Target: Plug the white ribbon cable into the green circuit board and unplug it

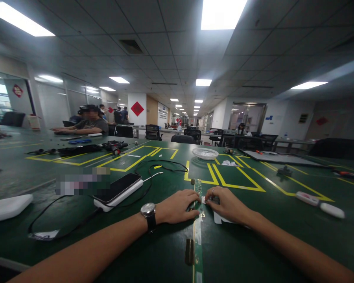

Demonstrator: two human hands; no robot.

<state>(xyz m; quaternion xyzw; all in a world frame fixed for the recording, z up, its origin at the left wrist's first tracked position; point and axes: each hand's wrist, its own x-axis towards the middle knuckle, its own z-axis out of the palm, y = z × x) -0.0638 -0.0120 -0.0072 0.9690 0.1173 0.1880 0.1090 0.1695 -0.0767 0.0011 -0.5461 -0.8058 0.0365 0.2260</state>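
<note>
A long, narrow green circuit board lies on the table in front of me, running away from my body. My left hand, with a watch on its wrist, holds the board down near its far part, fingers and thumb at its left edge. At the opposite edge, my right hand is closed in a pinch on a small white piece against the board; what exactly it is I cannot make out. Under the right hand lies a white sheet, partly hidden. A brown coiled flat part sits along the board's near left side.
Left of my hands, a phone rests on a white block with a black cable. A white basket stands ahead. To the right lies a white and pink handheld item. Another person sits across the table at left.
</note>
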